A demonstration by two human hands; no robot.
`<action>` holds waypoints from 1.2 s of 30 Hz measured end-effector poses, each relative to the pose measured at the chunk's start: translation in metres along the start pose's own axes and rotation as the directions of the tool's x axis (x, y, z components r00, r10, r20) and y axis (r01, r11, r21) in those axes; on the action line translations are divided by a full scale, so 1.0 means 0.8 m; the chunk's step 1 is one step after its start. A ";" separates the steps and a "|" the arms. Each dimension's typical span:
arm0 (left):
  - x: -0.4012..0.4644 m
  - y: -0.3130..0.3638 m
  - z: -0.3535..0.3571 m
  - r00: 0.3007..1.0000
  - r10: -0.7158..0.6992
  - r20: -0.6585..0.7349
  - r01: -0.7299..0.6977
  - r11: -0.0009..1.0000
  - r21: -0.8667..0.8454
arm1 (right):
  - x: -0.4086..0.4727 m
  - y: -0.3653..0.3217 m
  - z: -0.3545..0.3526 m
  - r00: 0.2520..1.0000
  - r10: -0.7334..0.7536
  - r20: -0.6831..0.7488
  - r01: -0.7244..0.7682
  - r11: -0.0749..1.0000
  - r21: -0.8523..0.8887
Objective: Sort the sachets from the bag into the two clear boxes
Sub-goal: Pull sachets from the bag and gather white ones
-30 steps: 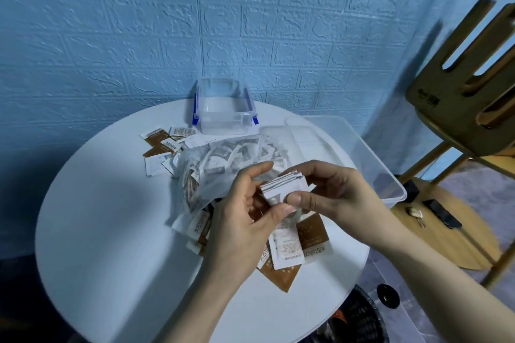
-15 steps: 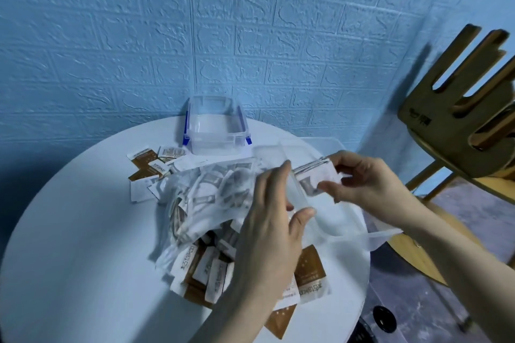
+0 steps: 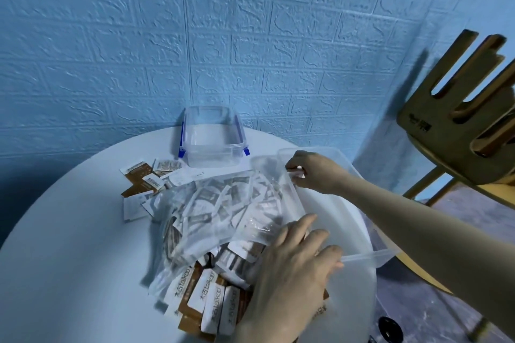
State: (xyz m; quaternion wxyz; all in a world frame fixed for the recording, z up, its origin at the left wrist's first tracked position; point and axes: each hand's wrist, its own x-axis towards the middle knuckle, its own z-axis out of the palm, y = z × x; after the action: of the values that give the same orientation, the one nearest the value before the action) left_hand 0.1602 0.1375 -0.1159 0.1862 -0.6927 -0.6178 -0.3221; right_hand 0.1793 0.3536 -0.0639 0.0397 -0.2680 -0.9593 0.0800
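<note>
Right hand [image 3: 312, 172]: pinching a sachet [image 3: 296, 174], holding it over the far end of the large box [image 3: 370, 255]. Left hand [image 3: 292, 273]: lying relaxed, fingers extended, resting on the bag [image 3: 223, 209] and box rim. Small box [image 3: 210, 136]: standing behind.

Blue wall [image 3: 139, 36] with embossed brick pattern, seam running down it, round white table [image 3: 69, 259] pushed against it, slatted wooden chair [image 3: 457, 131] at right, grey mottled floor [image 3: 423, 315] below, dark shadow on the wall beside the chair
</note>
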 end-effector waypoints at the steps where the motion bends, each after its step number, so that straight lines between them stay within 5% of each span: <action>1: 0.000 -0.001 0.001 1.000 -0.003 -0.006 0.003 1.000 -0.012 | 0.003 0.000 0.003 1.000 0.007 -0.024 -0.006 0.998 0.065; 6: 0.001 -0.002 0.005 1.000 -0.015 -0.008 0.015 0.999 -0.047 | 0.004 0.008 0.014 0.958 0.229 -0.172 -0.164 0.931 0.325; 10: 0.000 -0.002 0.001 1.000 -0.015 0.022 0.016 0.999 -0.043 | 0.001 0.012 0.021 0.908 0.414 -0.056 -0.340 0.810 0.477; 20: -0.001 -0.003 -0.006 0.999 -0.016 0.042 0.018 0.998 -0.058 | 0.014 0.002 0.028 0.848 0.530 0.029 -0.444 0.678 0.586; 28: -0.002 0.000 -0.011 0.995 -0.052 0.083 0.059 0.995 -0.076 | 0.007 0.006 0.018 0.846 0.532 0.021 -0.426 0.652 0.627; 36: -0.031 0.012 -0.057 0.999 0.032 0.001 -0.032 0.998 -0.046 | -0.144 -0.049 -0.070 0.843 0.453 -0.290 -0.106 0.669 0.735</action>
State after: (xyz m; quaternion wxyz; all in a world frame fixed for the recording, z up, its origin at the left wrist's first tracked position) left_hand 0.1594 0.0881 -0.0983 0.1749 -0.7067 -0.5994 -0.3327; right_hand 0.2644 0.2676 -0.0060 0.3448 -0.3924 -0.7662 0.3743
